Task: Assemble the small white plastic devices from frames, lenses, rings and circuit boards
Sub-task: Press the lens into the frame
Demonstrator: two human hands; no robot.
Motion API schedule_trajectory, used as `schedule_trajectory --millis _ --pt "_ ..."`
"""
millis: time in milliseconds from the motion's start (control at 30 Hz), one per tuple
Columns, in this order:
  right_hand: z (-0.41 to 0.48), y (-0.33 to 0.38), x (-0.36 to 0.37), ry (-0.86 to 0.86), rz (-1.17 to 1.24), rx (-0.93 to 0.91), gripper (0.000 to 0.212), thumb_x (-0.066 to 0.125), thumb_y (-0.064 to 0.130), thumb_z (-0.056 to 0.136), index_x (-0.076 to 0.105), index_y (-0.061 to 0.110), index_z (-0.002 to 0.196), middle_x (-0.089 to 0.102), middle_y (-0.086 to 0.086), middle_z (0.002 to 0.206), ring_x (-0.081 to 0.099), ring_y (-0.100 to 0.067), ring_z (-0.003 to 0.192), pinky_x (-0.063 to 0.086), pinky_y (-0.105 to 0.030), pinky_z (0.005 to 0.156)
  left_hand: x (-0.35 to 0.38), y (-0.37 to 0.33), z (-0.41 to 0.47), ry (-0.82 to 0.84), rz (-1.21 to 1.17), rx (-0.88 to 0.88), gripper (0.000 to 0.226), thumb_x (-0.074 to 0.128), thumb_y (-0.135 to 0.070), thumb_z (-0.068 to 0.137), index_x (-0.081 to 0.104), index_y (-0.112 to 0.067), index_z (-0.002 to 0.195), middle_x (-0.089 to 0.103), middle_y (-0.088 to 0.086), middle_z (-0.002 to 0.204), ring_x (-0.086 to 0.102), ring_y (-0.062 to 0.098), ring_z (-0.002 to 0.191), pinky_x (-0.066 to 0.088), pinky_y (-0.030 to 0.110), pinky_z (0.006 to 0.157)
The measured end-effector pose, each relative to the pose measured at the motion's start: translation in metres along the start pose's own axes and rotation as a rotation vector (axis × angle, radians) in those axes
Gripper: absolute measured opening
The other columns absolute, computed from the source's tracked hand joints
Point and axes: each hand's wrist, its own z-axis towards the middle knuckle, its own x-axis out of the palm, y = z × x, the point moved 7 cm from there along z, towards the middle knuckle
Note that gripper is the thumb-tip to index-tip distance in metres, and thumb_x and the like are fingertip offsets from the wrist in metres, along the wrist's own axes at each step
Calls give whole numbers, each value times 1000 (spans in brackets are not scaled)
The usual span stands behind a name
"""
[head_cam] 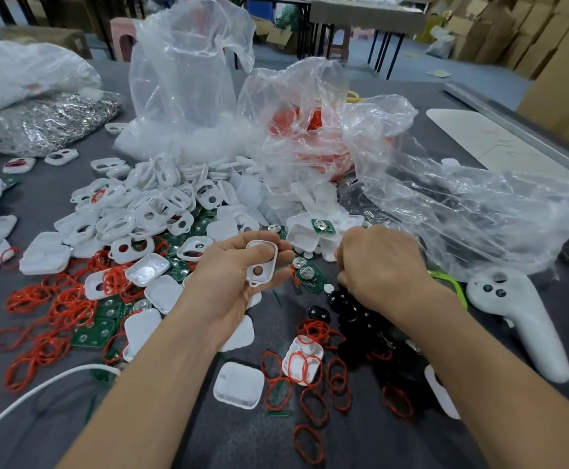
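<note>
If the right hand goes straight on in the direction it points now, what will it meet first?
The right hand points forward and down with its fingers curled. The first thing in that line appears to be the pile of black round parts just under its fingertips; it may already touch them, as depth is unclear here.

Small assembly workshop or warehouse floor. Bulk parts point(148, 204) spill from plastic bags point(192, 79) across a grey table point(49, 184). Stacked cardboard boxes point(513, 35) and further work tables point(361, 11) fill the background.
</note>
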Motion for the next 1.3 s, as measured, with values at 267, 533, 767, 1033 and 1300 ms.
schedule_trajectory --millis 267,533,767,1033,1300 --pt "5 3 7 -107 1090 171 12 79 21 75 71 21 67 68 7 58 60 -8 53 48 -28 56 -5 -2 1 -106 80 102 20 57 10 94 71 -3 90 78 16 87 78 23 75 60 31 56" --pt "4 33 29 -84 1504 178 20 85 2 69 73 18 66 70 -6 62 58 -18 53 46 -32 53 -6 -2 2 -202 312 181 22 57 4 94 72 -12 90 67 6 62 56 19 41 37 22 36" --pt "3 37 31 -32 1728 181 22 81 -8 78 79 14 71 76 -15 73 71 -19 61 55 -23 58 -7 2 7 -147 52 54 19 51 -4 99 70 -2 99 70 11 70 64 19 55 52 25 47" --pt "-1 25 26 -130 1748 272 16 83 0 78 80 14 73 78 -14 75 72 -18 60 53 -21 53 2 12 7 40 -232 -124 41 51 -9 84 65 2 120 73 20 96 67 28 72 64 36 68" --pt "-3 29 26 -116 1763 246 20 79 -3 82 81 13 70 71 -10 65 55 -16 48 49 -22 50 5 13 9 0 -181 -59 33 40 -12 98 66 1 114 69 18 102 64 30 85 57 39 80"
